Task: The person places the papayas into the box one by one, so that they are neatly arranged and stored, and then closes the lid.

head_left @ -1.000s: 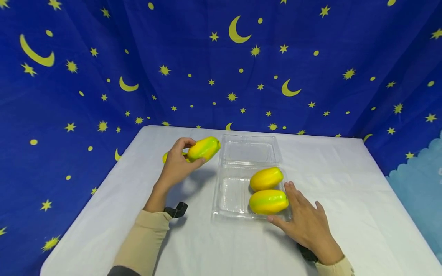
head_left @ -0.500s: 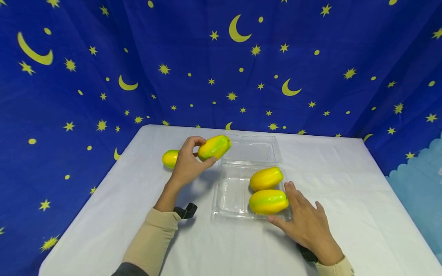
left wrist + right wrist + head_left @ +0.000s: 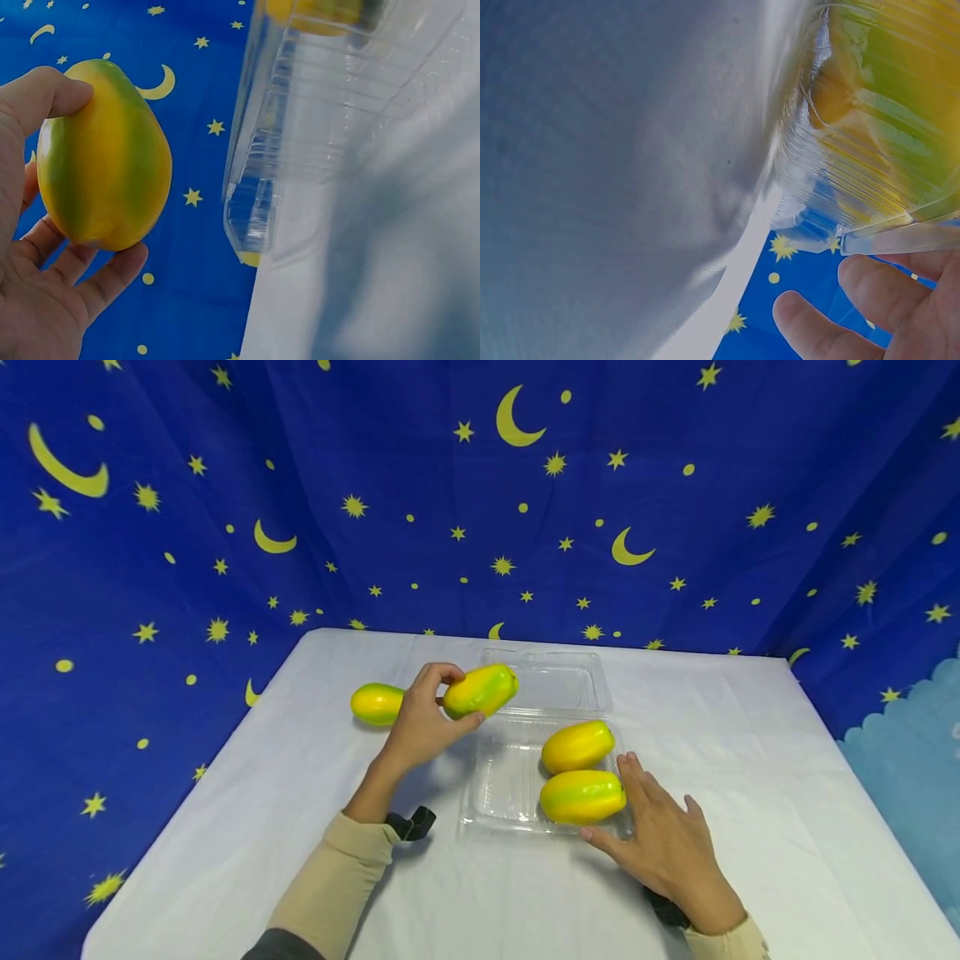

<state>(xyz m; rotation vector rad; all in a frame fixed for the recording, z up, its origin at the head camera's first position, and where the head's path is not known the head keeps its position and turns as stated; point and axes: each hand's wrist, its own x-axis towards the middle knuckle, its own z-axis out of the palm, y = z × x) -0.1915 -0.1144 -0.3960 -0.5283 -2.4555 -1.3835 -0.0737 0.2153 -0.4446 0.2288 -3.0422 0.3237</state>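
Up off the table, left hand (image 3: 420, 727) curled round a mango (image 3: 480, 691), thumb on top and fingers beneath, seen plainly in the left wrist view (image 3: 101, 154). Held above the near-left corner of the lid half of the clear box (image 3: 517, 777), just beyond and right of the knuckles. Long axis roughly level, running left to right with the far end tipped slightly up and pointing right, towards the box.

Right hand (image 3: 663, 847) flat, fingers spread and straight, pressing on the table against the box's near-right corner; fingertips (image 3: 817, 330) at the rim in the right wrist view. Gripping nothing.

Just left of the right hand's fingers, two mangoes in the box's right half: near one (image 3: 582, 797) lying left to right, far one (image 3: 577, 747) angled up to the right. Left half of the tray bare. Behind the left hand, a fourth mango (image 3: 377, 703) lying alone on the white table (image 3: 750, 760).

Judged best done by turning the held fruit to lie parallel with the two already in, lowering over the bare left half, easing the fingers away only once seated. Flimsy box likely to skid, so worth bracing with the right hand.
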